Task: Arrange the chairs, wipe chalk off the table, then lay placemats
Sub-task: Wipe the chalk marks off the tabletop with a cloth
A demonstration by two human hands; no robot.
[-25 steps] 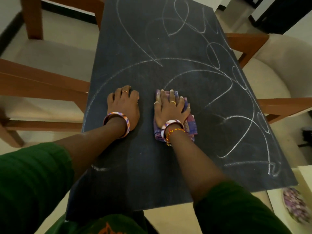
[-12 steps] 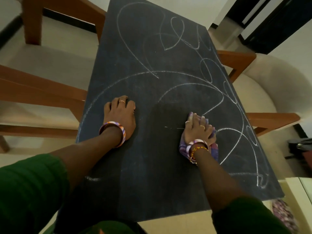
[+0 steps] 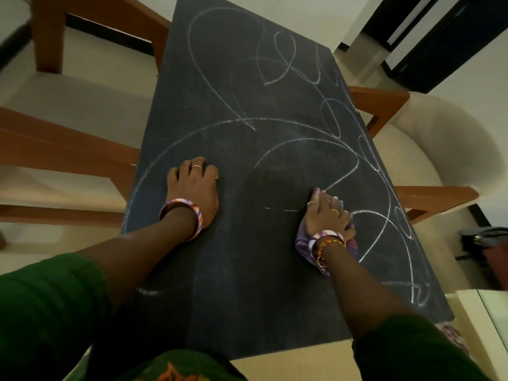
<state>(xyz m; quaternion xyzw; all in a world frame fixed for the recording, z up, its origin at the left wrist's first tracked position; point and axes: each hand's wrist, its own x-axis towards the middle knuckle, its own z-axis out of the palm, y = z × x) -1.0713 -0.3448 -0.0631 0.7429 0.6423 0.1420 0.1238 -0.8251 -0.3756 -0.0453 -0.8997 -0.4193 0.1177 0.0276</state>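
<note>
Left hand lies flat, fingers straight; right hand presses down.

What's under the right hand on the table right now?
A purple patterned cloth lies under the right hand, pressed onto the dark table. Its edges show around the hand and wrist; the tabletop beneath it, and any chalk there, is covered.
</note>
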